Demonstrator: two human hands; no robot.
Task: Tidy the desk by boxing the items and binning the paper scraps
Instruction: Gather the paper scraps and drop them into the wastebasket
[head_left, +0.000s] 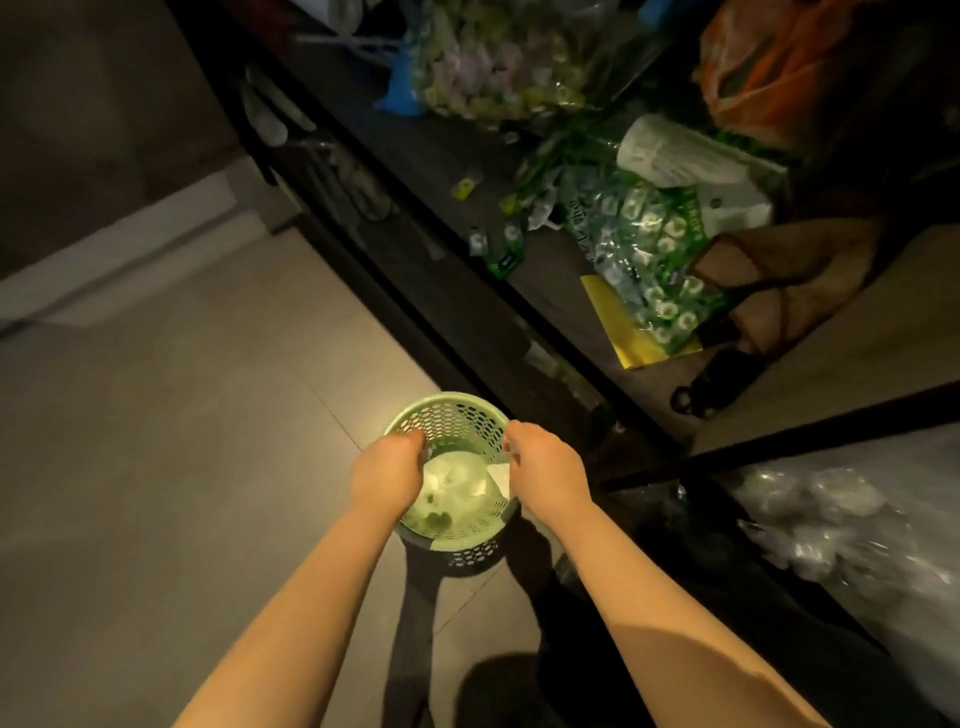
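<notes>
A pale green perforated waste basket (452, 402) is at floor level in front of my legs, beside the dark desk (441, 171). White crumpled paper scraps (457, 486) lie inside it. My left hand (387, 470) curls over the basket's left rim. On the right rim, my right hand (543, 467) is closed, with a white scrap just below its fingers. The fingertips of both hands are hidden behind the backs of the hands. Small scraps (467, 184) and wrapped packets lie scattered on the desk top.
The desk carries a green printed bag of packets (649, 249), a yellow sheet (618, 332), a white roll (670, 153), a brown paper bag (789, 275), an orange bag (763, 73) and a pastel bag (493, 62). Clear plastic (831, 525) lies at right. Tiled floor (182, 441) spreads left.
</notes>
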